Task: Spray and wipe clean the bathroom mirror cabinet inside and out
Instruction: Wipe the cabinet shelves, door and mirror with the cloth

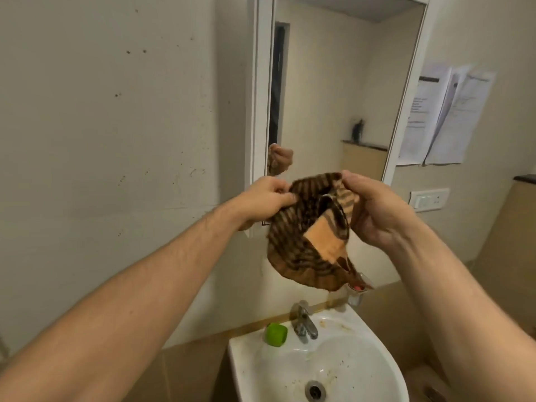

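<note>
A brown and orange striped cloth [311,239] hangs bunched in the air between my hands, in front of the lower edge of the mirror cabinet. My left hand [268,198] pinches its upper left edge. My right hand [374,213] grips its upper right side, palm turned toward me. The white-framed mirror cabinet [261,111] hangs on the wall above the sink, its mirrored door [333,82] facing me. The mirror reflects my left hand and the room behind. No spray bottle is in view.
A white sink [362,372] with a chrome tap [304,320] stands below the cloth. A green cap-like object [276,334] sits on the sink's back left rim. Papers [443,114] hang on the right wall above a switch plate [429,199]. A speckled wall lies left.
</note>
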